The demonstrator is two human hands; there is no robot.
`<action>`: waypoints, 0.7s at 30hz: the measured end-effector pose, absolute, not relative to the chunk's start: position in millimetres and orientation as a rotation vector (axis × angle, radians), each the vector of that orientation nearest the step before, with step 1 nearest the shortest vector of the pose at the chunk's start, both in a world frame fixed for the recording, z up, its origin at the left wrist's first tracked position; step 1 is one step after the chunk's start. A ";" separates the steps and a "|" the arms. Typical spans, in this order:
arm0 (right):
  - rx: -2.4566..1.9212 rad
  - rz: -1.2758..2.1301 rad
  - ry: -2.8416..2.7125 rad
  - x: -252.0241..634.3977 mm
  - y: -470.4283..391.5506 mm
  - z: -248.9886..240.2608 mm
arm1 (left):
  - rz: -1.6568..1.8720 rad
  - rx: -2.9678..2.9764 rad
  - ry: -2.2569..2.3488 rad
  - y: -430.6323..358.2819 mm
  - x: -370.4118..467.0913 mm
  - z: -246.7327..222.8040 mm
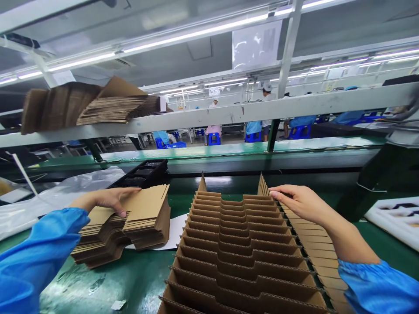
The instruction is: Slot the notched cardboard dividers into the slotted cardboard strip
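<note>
My left hand (pixel 109 199) lies on a stack of cardboard dividers (pixel 147 209) at the left, thumb and fingers spread over the top sheets near their notched edge. In front of me stands a cardboard grid of several notched cross dividers (pixel 234 253) slotted in rows, with upright end tabs at its far side. At its far right corner, my right hand (pixel 296 201) pinches the end of a slotted cardboard strip (pixel 263 186) between thumb and fingers. More slotted cardboard strips (pixel 314 244) lie along the right side, partly under my right forearm.
A black tray (pixel 144 171) and clear plastic wrap (pixel 94 185) lie behind the left stack. More cardboard (pixel 108 104) sits on the overhead shelf (pixel 209 115). A white foam piece (pixel 393 218) lies at the right, near a dark post (pixel 366 179). People sit at benches beyond.
</note>
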State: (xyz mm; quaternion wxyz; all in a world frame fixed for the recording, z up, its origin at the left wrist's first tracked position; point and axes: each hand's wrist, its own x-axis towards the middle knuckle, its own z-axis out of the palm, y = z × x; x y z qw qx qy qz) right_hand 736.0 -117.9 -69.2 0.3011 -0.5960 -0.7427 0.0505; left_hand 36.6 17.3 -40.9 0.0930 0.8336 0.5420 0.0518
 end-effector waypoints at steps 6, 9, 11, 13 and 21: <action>-1.567 0.038 -1.976 740.8 -116.7 -70.8 | 0.559 2.338 1.597 7.0 27.5 -18.0; -1.472 -0.154 -1.930 724.5 -125.4 -63.5 | 0.722 2.468 1.547 -4.5 62.0 5.4; -1.338 -0.289 -1.927 704.9 -135.8 -55.8 | 0.638 2.653 1.380 -17.1 109.6 19.3; -1.195 -0.422 -1.972 683.8 -147.3 -48.4 | 0.430 2.804 1.098 -31.6 169.9 28.8; -0.749 -0.662 -2.113 666.1 -160.3 -37.1 | 0.267 2.771 0.447 -56.6 329.7 29.9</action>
